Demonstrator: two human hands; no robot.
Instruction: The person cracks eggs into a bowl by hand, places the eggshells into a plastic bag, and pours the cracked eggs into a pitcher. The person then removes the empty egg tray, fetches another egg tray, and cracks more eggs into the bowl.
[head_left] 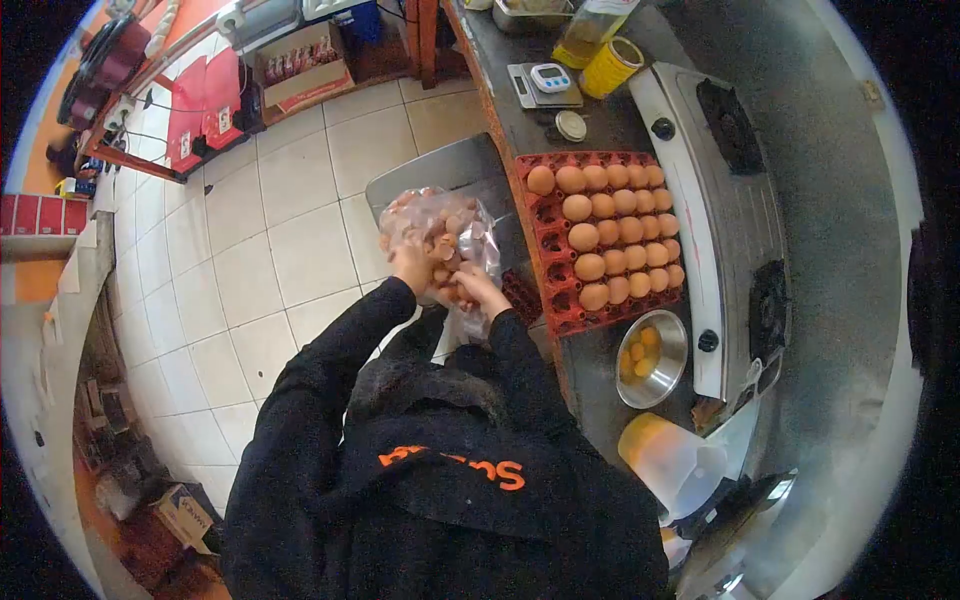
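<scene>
A clear plastic bag (471, 220) full of brown eggshells is in front of my body, over a grey surface (440, 172) beside the counter. My left hand (410, 266) grips the bag at its near left side, fingers partly hidden by shells. Closed at the bag's near right side is my right hand (483, 291), close to the broken shells. On the counter, a red egg tray (552, 243) holds several brown eggs, with bare cups along its left side. A metal bowl (675, 374) near it contains yolks.
Right of the tray is a gas stove (688, 230). A scale (524, 87) with a timer (550, 78), a yellow container (611, 68) and an oil bottle (594, 30) stand beyond. A plastic jug (690, 465) is nearer. A cardboard box (318, 90) lies at the back.
</scene>
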